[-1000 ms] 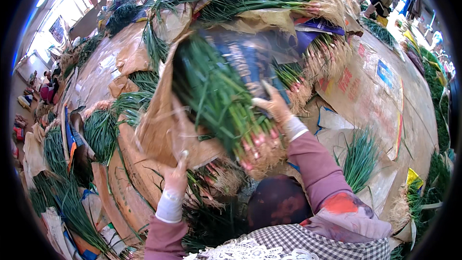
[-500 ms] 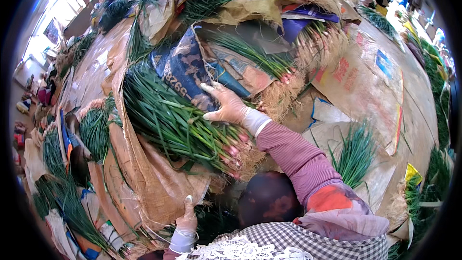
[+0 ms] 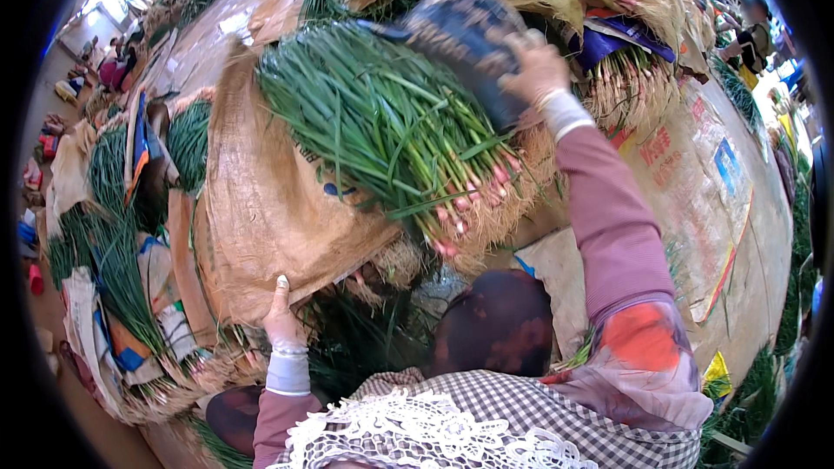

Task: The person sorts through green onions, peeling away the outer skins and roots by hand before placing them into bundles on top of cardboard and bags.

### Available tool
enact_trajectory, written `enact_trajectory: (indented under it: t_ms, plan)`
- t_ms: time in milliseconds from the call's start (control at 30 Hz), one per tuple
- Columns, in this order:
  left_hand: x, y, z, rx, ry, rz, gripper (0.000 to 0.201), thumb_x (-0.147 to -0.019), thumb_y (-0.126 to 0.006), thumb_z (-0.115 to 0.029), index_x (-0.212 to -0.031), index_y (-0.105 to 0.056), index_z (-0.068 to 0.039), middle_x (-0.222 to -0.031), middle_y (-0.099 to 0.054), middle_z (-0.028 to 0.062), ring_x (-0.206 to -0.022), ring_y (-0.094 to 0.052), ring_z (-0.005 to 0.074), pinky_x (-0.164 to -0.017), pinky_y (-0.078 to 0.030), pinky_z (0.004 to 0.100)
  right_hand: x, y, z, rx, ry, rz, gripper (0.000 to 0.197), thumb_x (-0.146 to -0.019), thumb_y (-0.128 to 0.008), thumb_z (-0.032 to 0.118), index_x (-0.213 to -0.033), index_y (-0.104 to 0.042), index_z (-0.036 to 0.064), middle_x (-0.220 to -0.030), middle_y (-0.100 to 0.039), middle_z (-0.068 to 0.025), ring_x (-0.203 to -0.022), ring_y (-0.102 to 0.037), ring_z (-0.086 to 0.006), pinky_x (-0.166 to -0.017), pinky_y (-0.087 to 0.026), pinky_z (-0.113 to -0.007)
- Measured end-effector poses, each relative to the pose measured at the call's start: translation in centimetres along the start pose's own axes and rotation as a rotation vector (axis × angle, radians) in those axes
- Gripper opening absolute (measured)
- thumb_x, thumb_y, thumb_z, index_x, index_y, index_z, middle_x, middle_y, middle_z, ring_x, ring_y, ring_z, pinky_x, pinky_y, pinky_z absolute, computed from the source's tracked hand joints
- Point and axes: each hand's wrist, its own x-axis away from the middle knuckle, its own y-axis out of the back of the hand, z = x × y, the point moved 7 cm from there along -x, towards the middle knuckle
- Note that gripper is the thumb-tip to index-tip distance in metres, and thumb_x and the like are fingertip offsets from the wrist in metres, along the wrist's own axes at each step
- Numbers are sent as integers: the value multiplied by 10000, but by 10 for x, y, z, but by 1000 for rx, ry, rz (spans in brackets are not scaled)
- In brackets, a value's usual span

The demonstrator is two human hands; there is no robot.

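Pinching near edge of tan sack [image 3: 252, 243] with left hand [image 3: 281, 326]; touching blue sack [image 3: 456, 24] with right hand [image 3: 539, 69], cannot tell finger closure. Judge green onions [image 3: 373, 108], atop tan sack, light, limp, easily bruised; best held by firmer stems [image 3: 452, 178] at right.

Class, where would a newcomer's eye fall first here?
Probably the large green onion bundle at the centre, its pink bulbs toward the lower right. Next come the tan sack below left, its near edge in the left hand, and the dark blue patterned sheet at upper centre, under the right hand.
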Motion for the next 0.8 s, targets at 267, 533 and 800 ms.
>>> enact_trajectory:
  t_ms: [267,533,800]
  plan:
    - [3,56,110,12,601,234,479,-776,-449,-471,-785,-552,-3,-816,-573,159,-744,-562,270,-636,-457,358,81,16,-41,-606,2,-244,332,-669,-609,325,-890,-546,86,-830,-573,-124,-771,-554,-241,-681,-438,-325]
    - [28,25,77,-20,515,540,348,-816,-447,-305,-651,-559,-20,-620,-581,111,-591,-582,233,-555,-488,340,224,-94,48,-669,-21,41,776,-637,-636,341,-1241,-244,52,-1232,-327,-122,-1156,-296,-226,-953,-238,-307]
    - [44,15,49,36,385,664,267,-814,-455,-279,-813,-534,-24,-791,-586,106,-699,-570,199,-636,-464,320,187,31,149,421,533,-275,518,-802,-374,326,-1264,-231,141,-1282,-267,-103,-1185,-243,-234,-955,-225,-408]
